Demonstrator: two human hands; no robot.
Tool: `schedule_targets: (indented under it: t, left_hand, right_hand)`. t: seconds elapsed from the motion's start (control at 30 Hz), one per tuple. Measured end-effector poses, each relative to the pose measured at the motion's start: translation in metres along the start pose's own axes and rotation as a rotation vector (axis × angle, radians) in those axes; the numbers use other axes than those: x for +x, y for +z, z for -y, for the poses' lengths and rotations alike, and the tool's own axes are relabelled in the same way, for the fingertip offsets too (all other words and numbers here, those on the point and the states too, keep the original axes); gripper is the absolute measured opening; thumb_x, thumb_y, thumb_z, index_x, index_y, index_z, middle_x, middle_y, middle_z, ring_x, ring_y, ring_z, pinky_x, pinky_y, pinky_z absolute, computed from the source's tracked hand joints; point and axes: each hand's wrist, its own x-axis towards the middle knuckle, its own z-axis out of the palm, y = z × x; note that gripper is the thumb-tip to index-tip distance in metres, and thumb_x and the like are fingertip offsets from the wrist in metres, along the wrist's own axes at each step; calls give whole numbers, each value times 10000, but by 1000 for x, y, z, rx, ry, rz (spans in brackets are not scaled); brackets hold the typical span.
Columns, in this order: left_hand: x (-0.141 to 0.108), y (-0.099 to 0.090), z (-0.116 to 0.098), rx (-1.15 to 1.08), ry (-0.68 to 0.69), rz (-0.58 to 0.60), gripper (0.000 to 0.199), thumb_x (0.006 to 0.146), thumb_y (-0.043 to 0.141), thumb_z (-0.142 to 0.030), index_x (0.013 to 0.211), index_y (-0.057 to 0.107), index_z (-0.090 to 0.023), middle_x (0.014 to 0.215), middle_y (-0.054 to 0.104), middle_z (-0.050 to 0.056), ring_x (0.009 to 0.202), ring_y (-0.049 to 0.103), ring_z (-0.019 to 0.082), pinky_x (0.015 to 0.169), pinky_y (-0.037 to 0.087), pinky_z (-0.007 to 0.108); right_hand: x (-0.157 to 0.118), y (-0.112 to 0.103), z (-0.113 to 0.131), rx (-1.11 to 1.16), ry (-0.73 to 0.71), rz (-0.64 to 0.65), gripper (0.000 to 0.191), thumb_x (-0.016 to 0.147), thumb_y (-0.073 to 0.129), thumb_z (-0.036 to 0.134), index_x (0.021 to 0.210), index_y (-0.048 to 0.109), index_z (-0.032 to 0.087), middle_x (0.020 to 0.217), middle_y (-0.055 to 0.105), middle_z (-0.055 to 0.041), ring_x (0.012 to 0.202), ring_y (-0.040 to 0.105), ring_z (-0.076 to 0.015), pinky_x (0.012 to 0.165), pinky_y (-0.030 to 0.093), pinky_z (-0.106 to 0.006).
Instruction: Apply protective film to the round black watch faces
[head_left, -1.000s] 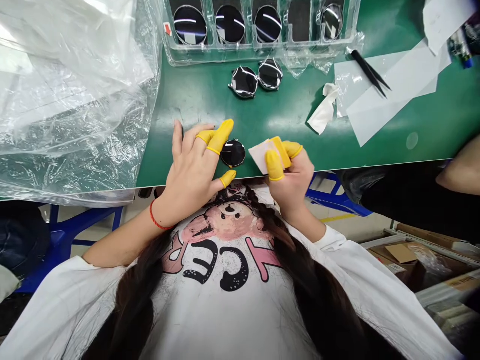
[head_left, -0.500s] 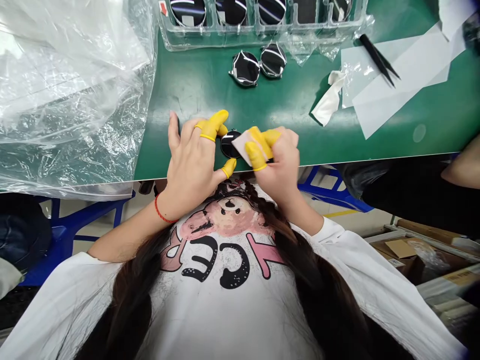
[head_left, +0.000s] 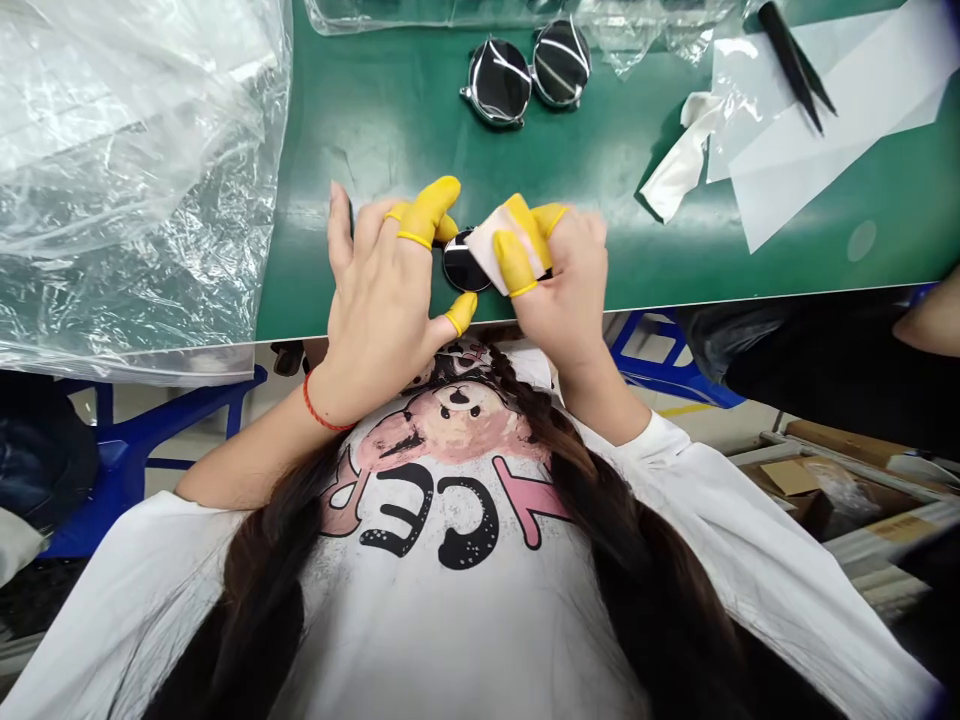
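Observation:
At the near edge of the table, a round, glossy dark lens [head_left: 463, 262] lies flat. My left hand [head_left: 386, 280] steadies it at its rim between thumb and fingers, which wear yellow finger cots. In my right hand [head_left: 562, 260], a folded white wiping cloth [head_left: 491, 243] is pinched between yellow-capped fingers and rests over the lens's right part. Another dark bit shows under that hand; whether it belongs to the same piece is hidden. Beyond both hands sits a pair of round sunglasses [head_left: 500, 83] with dark lenses and a silvery frame.
Clear plastic bags [head_left: 135, 200] cover the left side. A transparent tray [head_left: 450, 14] runs along the far edge of view. Black tweezers [head_left: 796, 68] lie on white sheets [head_left: 832, 150] at the right, beside a crumpled white cloth [head_left: 679, 165]. Another person's arm [head_left: 930, 312] shows at the right.
The view has shifted, so the tray is mostly out of the picture and the table things appear higher. The cloth stays on the lens, in slightly sharper view; both hands keep their holds.

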Motion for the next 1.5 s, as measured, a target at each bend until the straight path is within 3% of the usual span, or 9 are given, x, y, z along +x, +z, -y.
schedule_targets:
  t: [0.17,0.7,0.87,0.97,1.03,1.1,1.27,1.37,1.5]
  left_hand:
    - [3,-1,0,-64,-18,3,603,936,540,-382,1485,293,-341,1362,600,49,1373,463,315,1304,53,629]
    - [3,-1,4,-75,63,-55,676,879,603,-255,1485,309,-310,1370,600,67,1387,462,324,1285,116,680]
    - [2,2,7,-133,55,-60,749,869,632,-275,1517,261,-338,1339,617,42,1358,471,291,1299,77,650]
    - [4,4,7,-151,39,-62,738,848,636,-267,1502,295,-290,1315,631,49,1339,485,284,1302,79,625]
    - [5,4,8,-150,32,-52,735,836,639,-275,1492,308,-271,1298,637,55,1337,490,286,1299,85,619]
    - [5,4,9,-137,21,-34,728,839,631,-290,1490,306,-267,1284,642,62,1344,490,290,1295,85,614]
    - [3,4,10,-113,19,-42,718,857,624,-353,1487,283,-308,1347,613,67,1347,491,282,1296,97,574]
    - [2,6,11,-94,26,-66,689,879,606,-354,1486,285,-296,1371,594,78,1348,493,282,1288,104,572]
    - [4,6,12,-116,35,-60,742,835,651,-311,1485,298,-252,1329,619,89,1334,490,296,1284,102,592]
  right_hand:
    - [8,-11,-24,-27,-19,-4,501,1021,310,643,950,591,234,872,607,-55,921,607,-253,950,457,-559]
    - [46,-18,-28,-164,-200,108,496,989,373,670,951,613,237,843,627,-43,880,608,-224,878,505,-443]
    - [39,-50,-97,-278,-28,-406,600,970,418,693,1206,658,196,1077,687,-121,1010,617,-243,874,477,-411]
    - [38,-60,-132,-435,317,-481,713,870,467,784,960,735,129,994,697,-201,959,628,-279,830,425,-452]
    - [31,-58,-123,-443,310,-453,637,918,461,724,861,719,144,937,683,-210,947,614,-292,843,399,-492]
    - [19,-48,-84,-361,87,-426,499,959,493,628,901,701,178,932,663,-179,960,579,-298,901,382,-536]
    - [6,0,23,-131,-281,88,201,1015,497,375,988,663,266,1037,625,-71,1072,535,-274,1011,363,-549]
    - [17,19,21,-152,-254,71,236,1035,448,361,996,651,249,1020,605,-74,1095,519,-279,1010,364,-547]
    - [24,9,-24,-156,-204,-56,327,1041,408,445,958,643,232,948,587,-74,1049,528,-286,974,383,-550]
